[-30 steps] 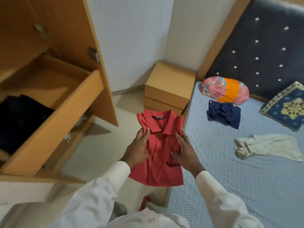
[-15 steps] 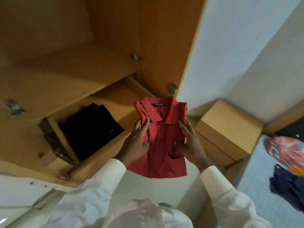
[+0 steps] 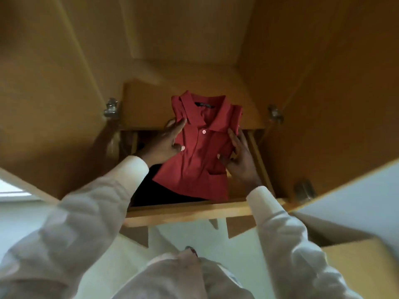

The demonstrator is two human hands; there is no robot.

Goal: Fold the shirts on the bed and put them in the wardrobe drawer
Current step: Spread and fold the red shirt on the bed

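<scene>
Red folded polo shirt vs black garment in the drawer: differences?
The red folded polo shirt is held by the left hand and right hand; the black garment lies in the wooden drawer. The red one shows collar and button; the black one is mostly hidden beneath it. Both are inside the drawer's outline.

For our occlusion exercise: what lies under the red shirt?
A dark garment lies in the drawer below the red shirt; the shirt covers its right part and the drawer floor.
</scene>
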